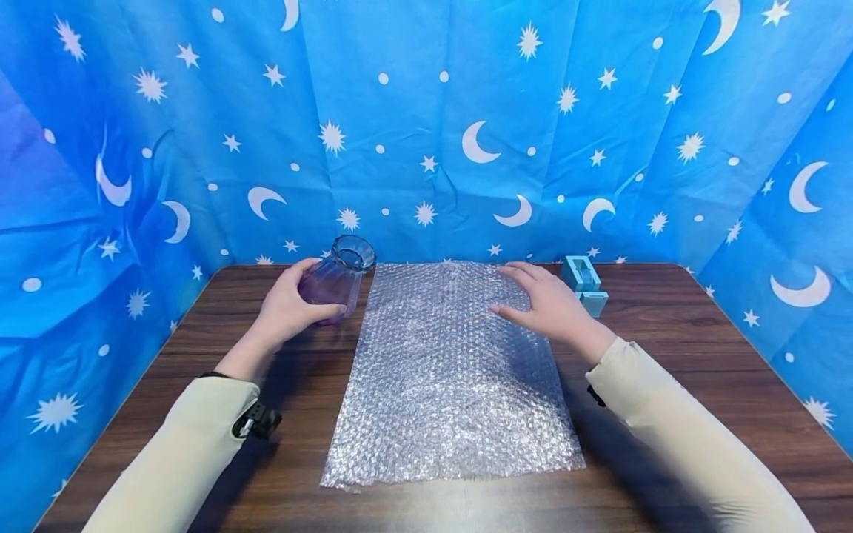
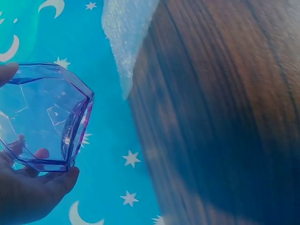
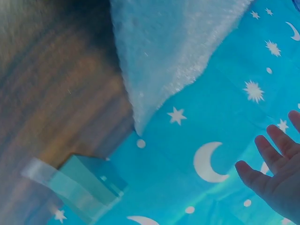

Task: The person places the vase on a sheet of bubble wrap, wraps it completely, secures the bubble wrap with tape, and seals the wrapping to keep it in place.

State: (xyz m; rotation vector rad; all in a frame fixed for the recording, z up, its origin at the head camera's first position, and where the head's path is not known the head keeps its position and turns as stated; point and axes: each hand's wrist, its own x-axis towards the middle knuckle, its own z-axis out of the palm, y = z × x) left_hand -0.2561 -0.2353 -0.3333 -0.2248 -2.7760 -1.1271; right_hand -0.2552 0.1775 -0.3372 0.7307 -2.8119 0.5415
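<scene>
My left hand (image 1: pixel 288 302) grips a faceted glass vase (image 1: pixel 333 287), blue at the rim and purple lower down, at the back left. The vase leans a little to the right, with its wide mouth upward. In the left wrist view the thumb and fingers hold the clear purplish glass vase (image 2: pixel 42 119) around its sides. A sheet of bubble wrap (image 1: pixel 453 385) lies flat across the middle of the table. Over its back right part, my right hand (image 1: pixel 553 305) is held with fingers spread and nothing in them. The right wrist view shows the same bare right hand (image 3: pixel 279 171).
A teal tape dispenser (image 1: pixel 582 275) stands at the back right, beyond the right wrist; a clear strip of tape (image 3: pixel 44 176) sticks out from it. The dark wooden table (image 1: pixel 680 385) ends against a blue curtain (image 1: pixel 413 111) with moons and stars.
</scene>
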